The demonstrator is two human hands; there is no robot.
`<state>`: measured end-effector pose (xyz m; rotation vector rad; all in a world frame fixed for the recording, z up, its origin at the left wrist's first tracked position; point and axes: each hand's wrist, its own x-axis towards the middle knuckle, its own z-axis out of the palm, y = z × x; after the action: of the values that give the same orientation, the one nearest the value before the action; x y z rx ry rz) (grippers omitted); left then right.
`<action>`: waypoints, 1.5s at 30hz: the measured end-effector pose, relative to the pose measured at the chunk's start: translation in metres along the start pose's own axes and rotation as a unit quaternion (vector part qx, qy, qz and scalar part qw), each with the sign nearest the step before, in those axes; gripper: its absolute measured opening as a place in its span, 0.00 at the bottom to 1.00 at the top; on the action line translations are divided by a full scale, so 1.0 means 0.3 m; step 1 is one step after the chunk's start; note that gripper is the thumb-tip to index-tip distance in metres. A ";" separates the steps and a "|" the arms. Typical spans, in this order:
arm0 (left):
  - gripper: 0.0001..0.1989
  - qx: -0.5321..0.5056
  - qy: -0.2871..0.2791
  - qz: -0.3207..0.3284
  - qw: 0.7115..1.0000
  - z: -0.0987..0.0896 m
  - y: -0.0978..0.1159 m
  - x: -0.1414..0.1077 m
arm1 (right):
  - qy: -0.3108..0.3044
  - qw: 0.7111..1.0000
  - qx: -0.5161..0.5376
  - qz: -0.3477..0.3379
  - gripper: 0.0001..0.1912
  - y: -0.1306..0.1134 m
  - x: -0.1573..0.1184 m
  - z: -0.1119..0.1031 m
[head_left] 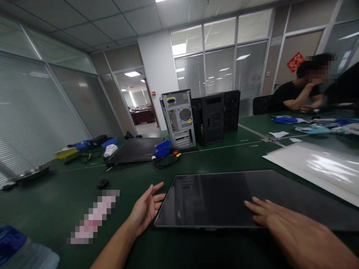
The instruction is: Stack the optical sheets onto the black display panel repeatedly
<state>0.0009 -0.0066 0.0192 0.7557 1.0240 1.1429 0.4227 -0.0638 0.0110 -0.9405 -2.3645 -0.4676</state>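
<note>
A dark flat-panel monitor lies screen up on the green table in front of me. My left hand is at its left edge, fingers apart and the palm turned toward the edge. The fingertips meet or nearly meet the frame; whether they touch it I cannot tell. Over the right part of the screen, my right hand is stretched out flat with the fingers extended, seemingly resting on the glass. Neither hand grips anything. The monitor's far right end runs out toward the picture's edge, partly behind my right forearm.
Beyond the monitor stand an open-backed computer tower and black cases. Another dark panel, a blue box and a cable lie behind left. White sheeting is at right, a water bottle at lower left. A person sits across.
</note>
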 end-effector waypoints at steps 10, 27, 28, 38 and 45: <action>0.28 0.045 0.159 0.059 0.984 -0.058 -0.005 0.058 | -0.065 0.993 -0.071 0.071 0.25 0.201 0.254 0.111; 0.21 0.107 0.276 0.057 0.954 -0.090 0.006 0.071 | -0.219 0.876 -0.152 0.402 0.30 0.731 -0.089 0.260; 0.21 0.113 0.276 0.059 0.953 -0.090 0.003 0.070 | -0.219 0.881 -0.148 0.393 0.28 0.722 -0.082 0.255; 0.19 0.092 0.263 0.083 0.957 -0.092 -0.011 0.076 | -0.181 0.885 -0.169 0.395 0.34 0.681 -0.053 0.240; 0.15 0.234 0.246 0.092 0.936 -0.107 -0.023 0.093 | -0.196 0.882 -0.149 0.403 0.34 0.671 -0.057 0.249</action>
<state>-0.0241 0.0177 -0.0060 0.9789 1.7168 1.2992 0.5491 0.1045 -0.0351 -2.1953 -1.9724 -0.3132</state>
